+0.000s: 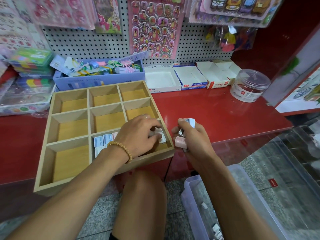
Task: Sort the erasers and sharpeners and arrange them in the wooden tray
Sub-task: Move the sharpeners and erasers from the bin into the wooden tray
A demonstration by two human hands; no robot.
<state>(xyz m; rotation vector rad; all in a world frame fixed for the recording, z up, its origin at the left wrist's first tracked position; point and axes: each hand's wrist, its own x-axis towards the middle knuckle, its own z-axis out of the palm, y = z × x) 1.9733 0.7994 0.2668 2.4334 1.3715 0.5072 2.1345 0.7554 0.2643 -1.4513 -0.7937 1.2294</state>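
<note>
mid-way through filling the near-right compartment of the wooden tray (52, 132), lower centre of the frame, by the look of it. left hand (138, 135) reaching down into that compartment, fingers curled and pinching a white sharpener (161, 137) against the tray's right wall, just being set in or nudged square. more small pastel sharpeners (103, 141), blue, white and pink, lined up on the compartment floor left of that hand, partly hidden under the wrist. right hand (190, 135) just right of the tray over the red counter (225, 115), fingers clenched round a clutch of spare pieces: a pink sharpener (180, 142) poking out below, a pale blue one (190, 121) on top. next move probably calls for releasing the white piece flush beside its neighbours, then passing another across from the right hand. other eight compartments bare.
</note>
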